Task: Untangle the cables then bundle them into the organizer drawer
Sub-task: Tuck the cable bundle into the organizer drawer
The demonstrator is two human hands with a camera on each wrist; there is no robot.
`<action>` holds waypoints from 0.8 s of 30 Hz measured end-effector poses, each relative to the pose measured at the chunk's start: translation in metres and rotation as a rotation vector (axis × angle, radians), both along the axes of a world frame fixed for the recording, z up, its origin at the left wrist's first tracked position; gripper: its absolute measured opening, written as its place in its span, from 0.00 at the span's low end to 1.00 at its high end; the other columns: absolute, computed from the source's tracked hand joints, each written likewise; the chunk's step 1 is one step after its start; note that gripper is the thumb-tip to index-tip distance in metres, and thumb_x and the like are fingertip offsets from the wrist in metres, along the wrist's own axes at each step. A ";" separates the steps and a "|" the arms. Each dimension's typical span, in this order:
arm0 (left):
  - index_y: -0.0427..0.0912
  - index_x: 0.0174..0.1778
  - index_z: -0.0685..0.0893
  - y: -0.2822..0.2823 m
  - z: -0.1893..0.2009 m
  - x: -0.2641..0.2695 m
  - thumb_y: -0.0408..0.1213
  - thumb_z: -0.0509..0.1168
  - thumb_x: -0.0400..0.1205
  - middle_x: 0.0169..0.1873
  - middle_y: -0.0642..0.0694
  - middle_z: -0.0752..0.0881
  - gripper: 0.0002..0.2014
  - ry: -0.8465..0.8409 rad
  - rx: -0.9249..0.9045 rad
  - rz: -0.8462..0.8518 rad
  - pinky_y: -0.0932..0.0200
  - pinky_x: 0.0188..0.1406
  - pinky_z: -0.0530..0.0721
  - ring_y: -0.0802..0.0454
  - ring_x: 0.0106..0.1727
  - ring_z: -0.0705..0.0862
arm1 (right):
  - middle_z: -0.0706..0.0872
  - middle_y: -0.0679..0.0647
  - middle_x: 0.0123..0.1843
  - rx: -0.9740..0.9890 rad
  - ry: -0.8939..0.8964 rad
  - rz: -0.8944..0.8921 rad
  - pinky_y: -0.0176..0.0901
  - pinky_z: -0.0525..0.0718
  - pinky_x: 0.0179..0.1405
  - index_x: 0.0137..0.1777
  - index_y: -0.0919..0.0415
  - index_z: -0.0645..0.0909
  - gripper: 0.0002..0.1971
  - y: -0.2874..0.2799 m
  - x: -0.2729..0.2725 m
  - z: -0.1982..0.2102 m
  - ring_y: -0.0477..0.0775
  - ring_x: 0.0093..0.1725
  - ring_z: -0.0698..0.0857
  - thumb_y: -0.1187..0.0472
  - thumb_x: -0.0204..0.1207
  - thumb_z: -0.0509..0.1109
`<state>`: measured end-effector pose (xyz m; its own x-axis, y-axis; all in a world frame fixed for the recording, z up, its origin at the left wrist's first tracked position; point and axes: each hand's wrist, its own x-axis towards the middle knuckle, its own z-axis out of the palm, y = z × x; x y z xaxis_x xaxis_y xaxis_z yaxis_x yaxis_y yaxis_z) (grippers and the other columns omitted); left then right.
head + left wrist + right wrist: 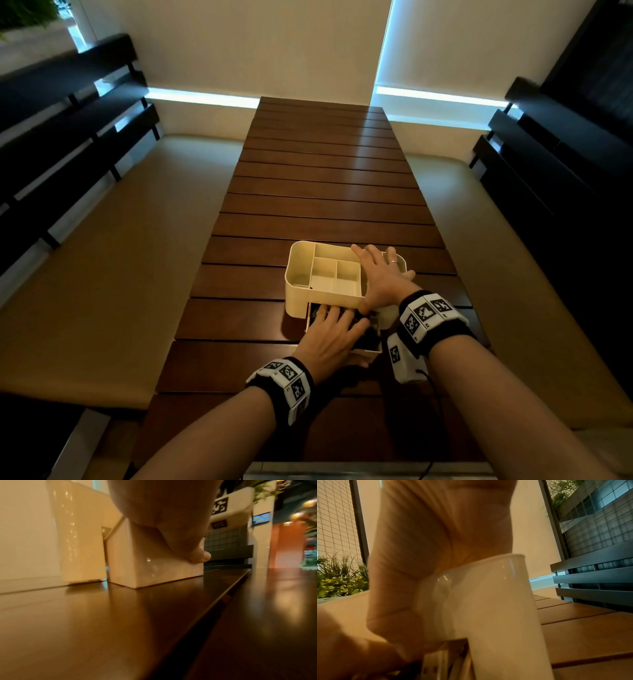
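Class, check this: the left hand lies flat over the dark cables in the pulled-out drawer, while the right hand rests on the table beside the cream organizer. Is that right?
Not quite. The head view shows the right hand resting on top of the organizer, not on the table. The left hand does lie over the cables in the drawer.

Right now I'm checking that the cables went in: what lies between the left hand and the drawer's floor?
Head view: dark cables lie in the drawer under the left hand.
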<state>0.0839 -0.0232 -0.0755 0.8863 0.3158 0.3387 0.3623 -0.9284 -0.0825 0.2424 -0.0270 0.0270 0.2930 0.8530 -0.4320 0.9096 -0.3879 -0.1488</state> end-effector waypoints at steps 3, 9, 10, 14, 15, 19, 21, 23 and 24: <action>0.46 0.53 0.72 0.002 -0.004 0.000 0.72 0.59 0.71 0.45 0.44 0.84 0.32 -0.014 0.031 -0.012 0.46 0.51 0.83 0.44 0.42 0.83 | 0.37 0.47 0.84 0.007 -0.001 -0.005 0.83 0.51 0.69 0.80 0.40 0.34 0.63 -0.001 -0.001 0.000 0.67 0.81 0.33 0.53 0.59 0.81; 0.45 0.51 0.72 -0.007 -0.005 0.001 0.57 0.58 0.78 0.52 0.39 0.78 0.18 -0.048 0.066 -0.016 0.44 0.57 0.79 0.41 0.45 0.83 | 0.37 0.47 0.84 -0.007 0.004 -0.004 0.82 0.51 0.70 0.80 0.40 0.34 0.62 0.002 0.001 0.003 0.66 0.81 0.34 0.50 0.59 0.81; 0.45 0.50 0.72 -0.008 -0.004 0.001 0.51 0.62 0.75 0.53 0.39 0.74 0.16 -0.066 0.075 -0.029 0.45 0.57 0.82 0.41 0.45 0.83 | 0.37 0.47 0.84 -0.003 0.000 -0.002 0.82 0.51 0.70 0.80 0.40 0.34 0.62 0.001 0.001 0.002 0.66 0.81 0.34 0.48 0.60 0.80; 0.44 0.50 0.73 -0.009 -0.003 0.000 0.45 0.63 0.73 0.52 0.40 0.73 0.13 -0.065 0.102 -0.019 0.43 0.61 0.77 0.41 0.44 0.83 | 0.37 0.48 0.84 0.027 -0.019 -0.008 0.82 0.52 0.70 0.80 0.39 0.34 0.61 -0.002 -0.001 -0.002 0.66 0.81 0.34 0.48 0.60 0.80; 0.45 0.50 0.75 -0.011 -0.002 0.000 0.46 0.63 0.73 0.52 0.41 0.77 0.13 -0.049 0.112 0.008 0.41 0.62 0.74 0.41 0.45 0.83 | 0.36 0.47 0.84 0.027 -0.024 -0.007 0.82 0.52 0.70 0.80 0.39 0.34 0.61 -0.002 -0.002 -0.003 0.66 0.81 0.34 0.49 0.60 0.80; 0.50 0.47 0.82 -0.023 0.015 -0.008 0.49 0.68 0.67 0.51 0.46 0.85 0.14 0.068 0.084 0.098 0.43 0.59 0.64 0.45 0.61 0.78 | 0.36 0.47 0.84 0.025 -0.020 -0.006 0.82 0.51 0.70 0.80 0.39 0.34 0.61 -0.001 -0.001 -0.003 0.66 0.81 0.33 0.49 0.61 0.80; 0.51 0.46 0.84 -0.023 0.022 -0.010 0.45 0.65 0.66 0.49 0.46 0.86 0.13 0.100 0.080 0.106 0.47 0.52 0.67 0.45 0.60 0.74 | 0.36 0.48 0.84 0.029 -0.020 -0.008 0.82 0.51 0.70 0.80 0.40 0.34 0.61 -0.001 -0.001 -0.004 0.66 0.81 0.33 0.49 0.61 0.80; 0.46 0.46 0.82 -0.019 0.020 -0.010 0.39 0.56 0.71 0.44 0.43 0.86 0.12 0.053 0.048 0.068 0.51 0.43 0.74 0.44 0.47 0.76 | 0.36 0.48 0.84 0.030 -0.026 -0.006 0.83 0.52 0.70 0.80 0.40 0.34 0.61 -0.002 -0.001 -0.005 0.66 0.81 0.33 0.50 0.61 0.80; 0.43 0.48 0.79 -0.017 0.019 -0.008 0.36 0.54 0.73 0.42 0.41 0.86 0.12 0.027 0.008 0.037 0.52 0.38 0.78 0.44 0.42 0.77 | 0.36 0.48 0.84 0.032 -0.027 -0.007 0.83 0.52 0.70 0.80 0.40 0.34 0.61 -0.001 -0.002 -0.005 0.66 0.81 0.33 0.51 0.61 0.80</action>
